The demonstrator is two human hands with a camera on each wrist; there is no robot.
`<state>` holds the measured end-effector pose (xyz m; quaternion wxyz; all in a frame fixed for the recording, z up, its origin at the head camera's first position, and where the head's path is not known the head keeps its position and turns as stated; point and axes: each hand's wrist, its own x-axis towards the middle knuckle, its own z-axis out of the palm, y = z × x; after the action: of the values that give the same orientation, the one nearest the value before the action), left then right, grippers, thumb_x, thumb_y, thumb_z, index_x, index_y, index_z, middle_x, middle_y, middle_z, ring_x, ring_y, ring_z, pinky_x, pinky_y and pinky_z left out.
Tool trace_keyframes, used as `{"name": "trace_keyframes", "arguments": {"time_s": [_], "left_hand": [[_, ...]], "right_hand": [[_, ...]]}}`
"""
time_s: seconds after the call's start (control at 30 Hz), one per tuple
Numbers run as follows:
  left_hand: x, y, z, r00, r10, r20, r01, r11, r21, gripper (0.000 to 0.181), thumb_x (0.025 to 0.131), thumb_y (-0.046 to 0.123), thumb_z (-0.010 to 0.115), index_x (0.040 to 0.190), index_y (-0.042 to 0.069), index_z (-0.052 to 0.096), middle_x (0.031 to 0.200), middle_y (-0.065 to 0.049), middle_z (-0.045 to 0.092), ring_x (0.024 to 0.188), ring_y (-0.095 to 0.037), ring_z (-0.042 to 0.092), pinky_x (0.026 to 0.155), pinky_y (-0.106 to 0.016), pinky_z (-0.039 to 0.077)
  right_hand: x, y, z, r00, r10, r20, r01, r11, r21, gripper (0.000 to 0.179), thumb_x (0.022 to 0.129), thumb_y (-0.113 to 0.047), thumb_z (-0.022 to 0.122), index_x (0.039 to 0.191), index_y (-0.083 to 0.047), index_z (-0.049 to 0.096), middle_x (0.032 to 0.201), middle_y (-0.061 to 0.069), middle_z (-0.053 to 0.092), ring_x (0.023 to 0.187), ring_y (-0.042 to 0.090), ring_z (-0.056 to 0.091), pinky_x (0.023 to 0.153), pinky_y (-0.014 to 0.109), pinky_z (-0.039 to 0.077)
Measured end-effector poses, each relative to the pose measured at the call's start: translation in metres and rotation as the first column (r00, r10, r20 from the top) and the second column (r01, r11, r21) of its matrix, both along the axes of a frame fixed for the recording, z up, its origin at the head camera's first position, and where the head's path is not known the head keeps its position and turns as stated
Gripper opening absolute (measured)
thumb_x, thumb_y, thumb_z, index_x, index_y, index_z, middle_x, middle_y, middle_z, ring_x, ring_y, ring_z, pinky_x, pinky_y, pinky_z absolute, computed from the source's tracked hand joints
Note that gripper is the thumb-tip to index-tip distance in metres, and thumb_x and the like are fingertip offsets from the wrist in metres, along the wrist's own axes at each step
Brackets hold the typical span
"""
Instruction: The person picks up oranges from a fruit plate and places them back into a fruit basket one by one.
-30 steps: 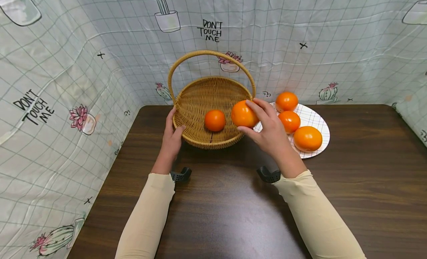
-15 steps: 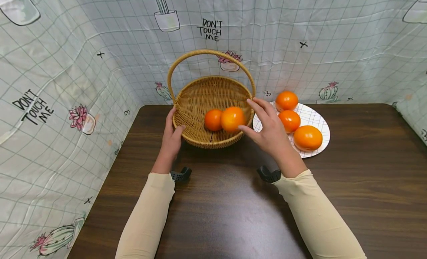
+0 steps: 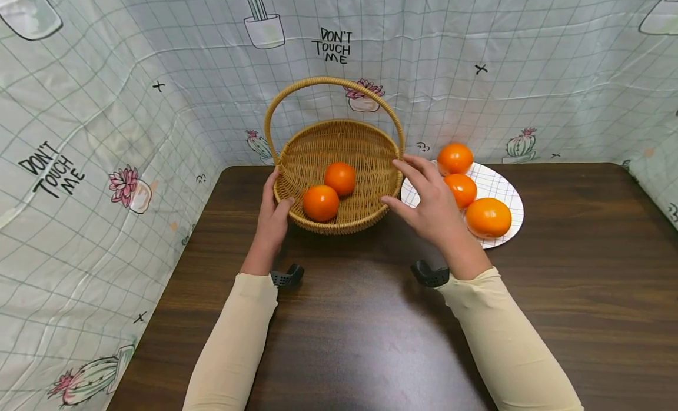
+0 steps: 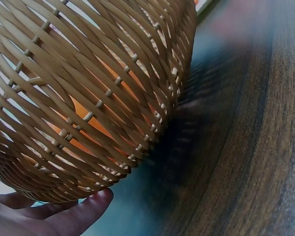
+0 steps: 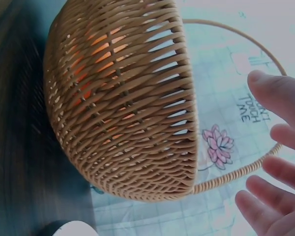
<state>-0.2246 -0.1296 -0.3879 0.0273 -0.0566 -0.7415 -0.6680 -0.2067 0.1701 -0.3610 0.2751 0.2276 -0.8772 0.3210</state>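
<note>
A wicker basket with a tall arched handle stands at the back of the table, with two smooth oranges inside. My left hand holds the basket's left rim, thumb over the edge and fingers against the outer weave. The left wrist view shows its fingertips under the woven side. My right hand is at the basket's right rim with nothing in it, thumb and fingers spread apart. In the right wrist view, that hand's fingers stand beside the woven wall.
To the right of the basket lies a white checked plate carrying three more oranges. My right forearm passes in front of its near left side. A printed curtain hangs close behind the dark wooden table.
My right hand has let go of an orange, which dropped into the basket and rolled left to the near side. The other orange shifted slightly back. My left hand stays on the rim.
</note>
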Motion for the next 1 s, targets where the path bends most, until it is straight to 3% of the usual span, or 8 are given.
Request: {"name": "trace_keyframes", "arguments": {"time_s": [0.63,1.0], "left_hand": [[-0.001,0.000,-0.001,1.000,-0.008,-0.015,0.008,1.000,-0.004,0.067,0.096,0.003,0.039,0.156,0.012,0.011,0.161,-0.014,0.010,0.144,-0.037,0.026,0.114,-0.050,0.030],[-0.002,0.000,-0.001,1.000,-0.005,-0.006,0.005,1.000,-0.002,0.067,0.096,0.003,0.039,0.156,0.012,0.011,0.161,-0.014,0.011,0.142,-0.039,0.029,0.113,-0.051,0.031]], "right_hand": [[0.003,0.016,0.010,0.982,-0.055,0.181,0.043,0.996,0.072,0.056,0.083,-0.026,0.076,0.134,-0.010,0.057,0.143,0.016,0.045,0.132,0.035,0.043,0.104,0.055,0.038],[-0.001,0.027,0.011,0.971,-0.075,0.229,0.053,0.994,0.101,0.057,0.085,-0.026,0.074,0.136,-0.012,0.054,0.144,0.018,0.044,0.131,0.038,0.043,0.102,0.057,0.039]]}}
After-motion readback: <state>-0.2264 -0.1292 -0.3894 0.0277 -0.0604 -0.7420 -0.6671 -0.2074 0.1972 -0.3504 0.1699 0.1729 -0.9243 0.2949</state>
